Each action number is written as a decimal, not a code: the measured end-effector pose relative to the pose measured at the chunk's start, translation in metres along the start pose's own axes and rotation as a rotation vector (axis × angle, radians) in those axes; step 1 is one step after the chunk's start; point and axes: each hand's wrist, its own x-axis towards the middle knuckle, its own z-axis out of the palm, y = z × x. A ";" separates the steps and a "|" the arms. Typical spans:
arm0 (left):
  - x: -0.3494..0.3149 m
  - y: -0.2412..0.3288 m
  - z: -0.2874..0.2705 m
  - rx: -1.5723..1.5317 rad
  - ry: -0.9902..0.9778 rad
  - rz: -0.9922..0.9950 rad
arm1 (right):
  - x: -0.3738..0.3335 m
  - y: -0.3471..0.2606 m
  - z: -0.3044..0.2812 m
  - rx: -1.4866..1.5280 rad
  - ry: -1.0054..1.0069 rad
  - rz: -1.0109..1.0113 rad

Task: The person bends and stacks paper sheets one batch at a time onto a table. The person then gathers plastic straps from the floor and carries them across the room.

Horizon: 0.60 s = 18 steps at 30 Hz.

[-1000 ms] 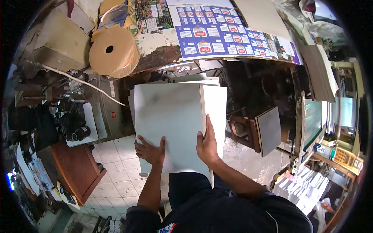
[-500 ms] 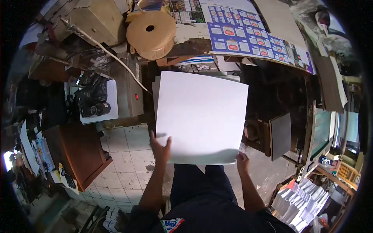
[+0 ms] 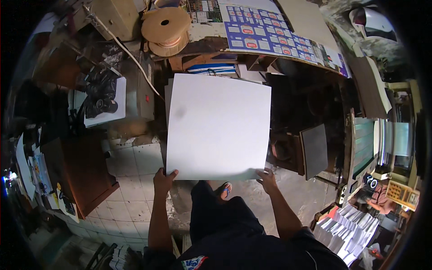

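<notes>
Left grip: left hand [image 3: 164, 177] closed on the near-left corner of the white sheet, thumb laid on top.
Right grip: right hand [image 3: 267, 178] pinching the near-right corner, thumb side over the edge.
Forearms: both rise from below; left nearly straight, right slanting inward to its corner. Hands well apart, level.
White sheet [image 3: 218, 128]: between the two grips and reaching away from them; broad, near square, smooth, matte, a faint grey smudge left of centre. Whether one sheet or several, cannot tell. Greyish edges show past its left side.
Underfoot: just below the grips, a sandalled foot [image 3: 226, 190] on worn, stained floor [image 3: 288, 198]; pale square tiles [image 3: 130, 198] left of the left grip.
Left of grips: brown wooden cabinet [image 3: 85, 175], flat-sided; farther up, a crinkled black plastic bag [image 3: 100, 85] lying on white paper.
Right of grips: dark wooden stool [image 3: 288, 150] with a grey board [image 3: 315, 150] leaning at its side; lower and farther out, uneven paper stacks [image 3: 346, 231].
Beyond the sheet: surface [image 3: 204, 46], front edge chipped and dark; on it a tan flanged spool [image 3: 165, 27] at left, blue printed sheets [image 3: 265, 33] lying flat at right.
Light: bright on the sheet, deep shadow beneath the surface.
</notes>
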 end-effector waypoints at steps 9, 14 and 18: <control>-0.043 -0.070 0.050 -0.171 0.069 -0.143 | -0.006 -0.029 -0.006 -0.279 0.040 -0.196; -0.053 -0.043 0.068 0.037 0.239 0.018 | 0.000 -0.011 -0.026 -0.665 0.205 -0.525; -0.055 -0.042 0.070 0.118 0.355 0.072 | -0.005 -0.013 -0.011 -0.774 0.311 -0.448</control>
